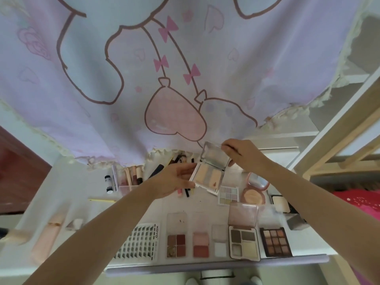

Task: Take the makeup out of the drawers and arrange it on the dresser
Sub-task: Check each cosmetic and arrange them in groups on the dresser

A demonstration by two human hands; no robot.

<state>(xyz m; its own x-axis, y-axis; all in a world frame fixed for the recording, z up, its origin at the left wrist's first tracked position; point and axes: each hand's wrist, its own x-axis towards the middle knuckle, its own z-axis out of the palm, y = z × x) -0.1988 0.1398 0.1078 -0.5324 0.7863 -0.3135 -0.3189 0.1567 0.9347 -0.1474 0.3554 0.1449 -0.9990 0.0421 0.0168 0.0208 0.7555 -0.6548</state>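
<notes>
Left hand (176, 179) grips open pastel palette (207, 177) base; right hand (244, 155) pinches its mirrored lid

This is a home bedroom: a pastel cartoon curtain (164, 68) with bows and hearts hangs beyond the grip, a white desk (98, 206) spreads beneath it crowded with eyeshadow palettes (244, 241), and a pink bedspread (357, 202) shows off to its right behind a pale wooden frame (339, 140).
</notes>
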